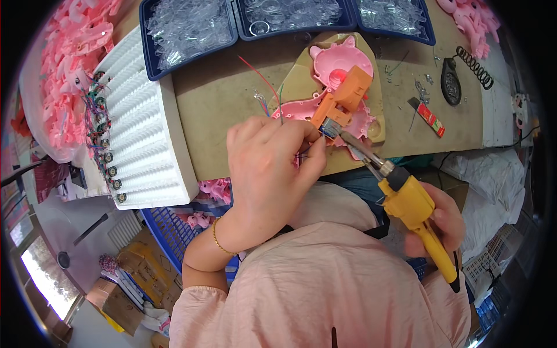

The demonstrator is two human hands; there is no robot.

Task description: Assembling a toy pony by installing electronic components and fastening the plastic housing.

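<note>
My right hand (444,220) grips a yellow soldering gun (409,203), its metal tip angled up and left toward a small part at the lower end of an orange plastic piece (353,88). My left hand (270,162) is closed, thumb and forefinger pinched beside that same spot. Whatever lies between those fingertips is too small to make out. The orange piece sits over an open pink toy shell (342,58), which rests in a tan shaped holder (376,69). A red wire (255,71) sticks up beyond my left hand, with more thin wires near my knuckles.
Dark blue bins (237,23) of clear plastic parts line the far edge. At left stand a white ribbed foam tray (142,133), wired parts along its side, and a bag of pink parts (64,87). A red-handled tool (429,120) and a black oval object (451,82) lie right.
</note>
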